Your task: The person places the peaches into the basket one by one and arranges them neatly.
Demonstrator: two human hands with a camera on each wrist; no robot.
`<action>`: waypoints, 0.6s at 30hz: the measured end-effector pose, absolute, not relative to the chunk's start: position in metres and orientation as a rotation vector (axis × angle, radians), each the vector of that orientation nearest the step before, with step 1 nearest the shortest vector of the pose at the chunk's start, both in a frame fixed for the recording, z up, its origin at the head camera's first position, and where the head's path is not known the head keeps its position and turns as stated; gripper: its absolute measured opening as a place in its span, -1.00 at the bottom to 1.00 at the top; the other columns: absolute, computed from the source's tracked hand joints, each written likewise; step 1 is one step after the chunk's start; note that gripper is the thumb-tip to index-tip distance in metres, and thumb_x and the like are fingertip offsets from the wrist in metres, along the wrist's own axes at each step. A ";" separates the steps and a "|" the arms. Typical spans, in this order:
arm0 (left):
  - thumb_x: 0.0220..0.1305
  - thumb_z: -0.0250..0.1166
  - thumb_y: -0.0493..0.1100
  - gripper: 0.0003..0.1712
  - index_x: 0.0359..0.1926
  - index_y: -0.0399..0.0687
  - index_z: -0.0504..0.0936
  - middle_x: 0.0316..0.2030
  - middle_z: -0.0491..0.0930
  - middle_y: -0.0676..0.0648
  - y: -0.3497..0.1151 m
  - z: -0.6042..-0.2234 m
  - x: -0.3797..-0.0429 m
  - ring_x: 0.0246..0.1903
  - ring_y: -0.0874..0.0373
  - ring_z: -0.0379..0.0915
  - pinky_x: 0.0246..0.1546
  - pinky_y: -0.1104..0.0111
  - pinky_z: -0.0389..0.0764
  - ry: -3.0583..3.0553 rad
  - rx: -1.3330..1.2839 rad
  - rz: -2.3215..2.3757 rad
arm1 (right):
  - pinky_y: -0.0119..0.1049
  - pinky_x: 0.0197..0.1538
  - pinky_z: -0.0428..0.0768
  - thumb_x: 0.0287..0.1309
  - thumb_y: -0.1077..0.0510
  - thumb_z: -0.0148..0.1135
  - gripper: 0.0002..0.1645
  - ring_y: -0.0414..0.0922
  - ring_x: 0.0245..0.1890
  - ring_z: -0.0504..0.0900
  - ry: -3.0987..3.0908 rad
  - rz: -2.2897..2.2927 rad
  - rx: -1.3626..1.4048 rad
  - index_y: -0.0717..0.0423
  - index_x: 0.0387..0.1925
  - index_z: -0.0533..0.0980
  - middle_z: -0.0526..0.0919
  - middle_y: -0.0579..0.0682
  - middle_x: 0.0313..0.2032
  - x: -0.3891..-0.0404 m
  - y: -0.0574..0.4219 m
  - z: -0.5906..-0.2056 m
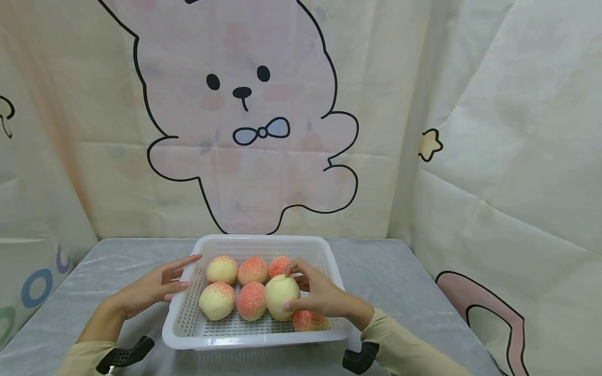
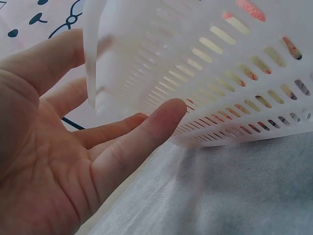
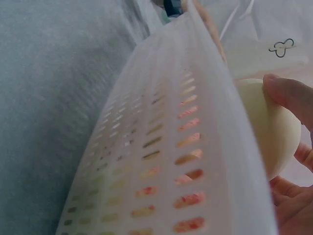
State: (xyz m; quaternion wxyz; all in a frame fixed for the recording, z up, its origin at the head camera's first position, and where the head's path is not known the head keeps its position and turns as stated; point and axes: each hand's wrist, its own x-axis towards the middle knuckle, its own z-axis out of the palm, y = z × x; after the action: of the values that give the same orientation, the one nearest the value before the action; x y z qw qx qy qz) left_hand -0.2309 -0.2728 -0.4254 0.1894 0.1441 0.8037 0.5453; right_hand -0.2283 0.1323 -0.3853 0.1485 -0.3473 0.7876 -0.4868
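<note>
A white plastic basket with slotted walls holds several peaches in yellow and red. My right hand pinches a pale yellow peach between thumb and fingers, above the basket's right half. In the right wrist view, that peach shows past the basket rim, with the thumb on it. Partly under the right hand lies a red-speckled peach. My left hand touches the basket's left side with extended fingers; in the left wrist view its fingers lie along the slotted wall.
A grey cloth covers the table under the basket. Behind it hangs a cream curtain printed with a pink bear, and more curtain closes off the right side. Dark devices are worn on both wrists.
</note>
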 end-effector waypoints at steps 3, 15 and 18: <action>0.39 0.13 -0.05 -0.22 0.52 0.31 -0.03 0.49 -0.10 -0.39 -0.273 -0.426 -0.231 0.37 -0.24 0.19 0.02 0.14 0.58 2.262 0.403 1.532 | -0.27 0.11 0.54 0.03 0.13 0.44 -0.42 -0.07 0.10 0.58 2.263 -1.386 -0.985 0.08 -0.02 0.28 0.41 0.10 0.15 -0.228 0.129 -0.388; 0.38 0.14 -0.04 -0.22 0.51 0.33 -0.01 0.49 -0.09 -0.40 -0.274 -0.429 -0.233 0.37 -0.27 0.19 0.01 0.12 0.59 2.275 0.394 1.530 | -0.31 0.13 0.53 -0.03 0.09 0.49 -0.41 -0.01 0.22 0.50 2.303 -1.300 -0.942 -0.07 -0.02 0.34 0.43 -0.03 0.19 -0.221 0.119 -0.392; 0.38 0.14 -0.04 -0.22 0.51 0.34 -0.01 0.49 -0.10 -0.40 -0.274 -0.429 -0.233 0.38 -0.30 0.16 0.01 0.10 0.59 2.282 0.390 1.525 | -0.35 0.12 0.53 -0.02 0.08 0.49 -0.41 -0.01 0.23 0.50 2.314 -1.272 -0.945 -0.12 -0.02 0.34 0.44 -0.07 0.18 -0.221 0.117 -0.393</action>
State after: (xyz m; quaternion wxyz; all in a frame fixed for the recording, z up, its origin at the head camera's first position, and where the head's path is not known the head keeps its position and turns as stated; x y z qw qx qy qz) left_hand -0.2327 -0.2740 -0.4290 0.1837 0.1383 0.8091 0.5408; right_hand -0.2210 0.1172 -0.3929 0.1676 -0.3323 0.8134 -0.4472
